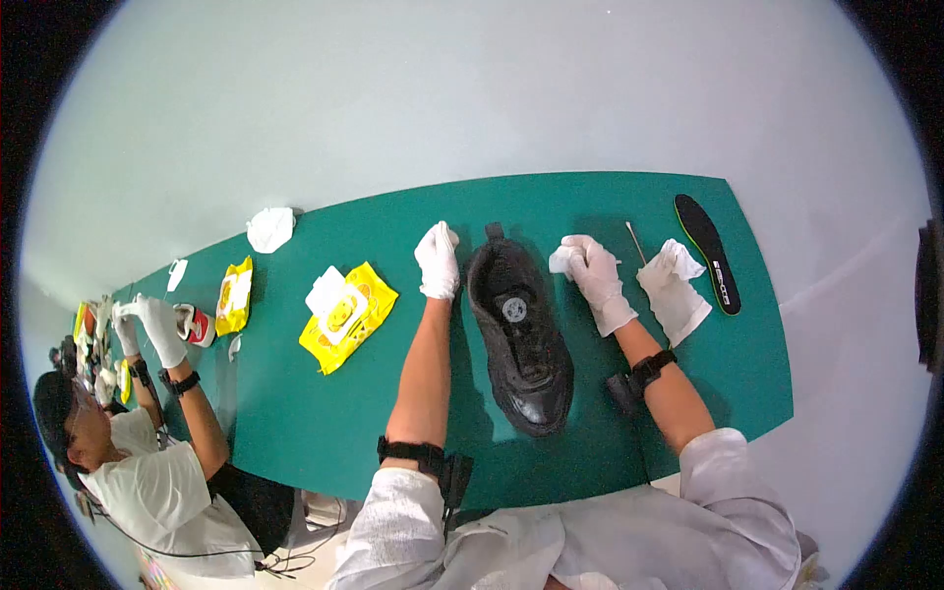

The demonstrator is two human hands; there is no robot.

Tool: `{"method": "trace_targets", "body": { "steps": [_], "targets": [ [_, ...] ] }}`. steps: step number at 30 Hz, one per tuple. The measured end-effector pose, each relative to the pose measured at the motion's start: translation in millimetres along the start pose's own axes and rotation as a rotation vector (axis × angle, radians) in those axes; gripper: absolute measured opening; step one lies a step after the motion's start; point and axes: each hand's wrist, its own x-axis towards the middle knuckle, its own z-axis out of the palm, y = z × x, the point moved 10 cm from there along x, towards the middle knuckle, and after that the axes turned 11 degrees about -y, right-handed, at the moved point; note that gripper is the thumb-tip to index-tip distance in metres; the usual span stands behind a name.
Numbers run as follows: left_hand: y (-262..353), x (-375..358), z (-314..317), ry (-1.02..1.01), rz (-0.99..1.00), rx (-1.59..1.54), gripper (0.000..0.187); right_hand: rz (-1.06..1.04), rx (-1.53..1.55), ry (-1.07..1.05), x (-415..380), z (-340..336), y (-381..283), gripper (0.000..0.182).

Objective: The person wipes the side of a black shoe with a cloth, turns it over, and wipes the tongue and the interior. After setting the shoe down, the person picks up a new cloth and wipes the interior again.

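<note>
A black shoe (519,334) rests on the green table between my hands, toe toward me, its opening facing up. My left hand (438,261), in a white glove, is closed beside the heel, with nothing seen in it. To the right of the heel, my gloved right hand (595,280) pinches a crumpled white wipe (561,260), apart from the shoe. Near that hand lie a crumpled white cloth or wipe (676,295) and a thin stick-like tool (635,242), partly hidden by the cloth. A black insole (708,254) lies farther right.
A yellow wipes packet (349,317) with its lid up lies left of my left arm. Beyond it are another yellow packet (234,297) and a white crumpled item (270,229). A co-worker (147,482) in white gloves works at the table's left end, near a red-and-white shoe (195,325).
</note>
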Motion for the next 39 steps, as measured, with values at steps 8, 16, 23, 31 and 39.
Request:
{"method": "trace_targets", "body": {
  "steps": [8, 16, 23, 31, 39],
  "targets": [
    [-7, 10, 7, -0.088, -0.073, 0.106, 0.044, 0.003, -0.169, 0.01, 8, 6, 0, 0.024],
    [6, 7, 23, -0.201, -0.075, 0.496, 0.051, -0.235, -0.928, 0.15, -16, 28, -73, 0.014],
    [10, 6, 25, -0.207, -0.088, 0.534, 0.048, -0.27, -0.964, 0.042, -7, 37, -71, 0.017],
    [18, 0, 20, -0.157, -0.102, 0.593, 0.051, -0.128, -0.952, 0.163, -11, 23, -47, 0.006],
    [31, -34, -7, 0.045, -0.105, 0.474, 0.055, 0.222, -0.869, -0.026, 1, 12, -13, 0.013]
  ]
}}
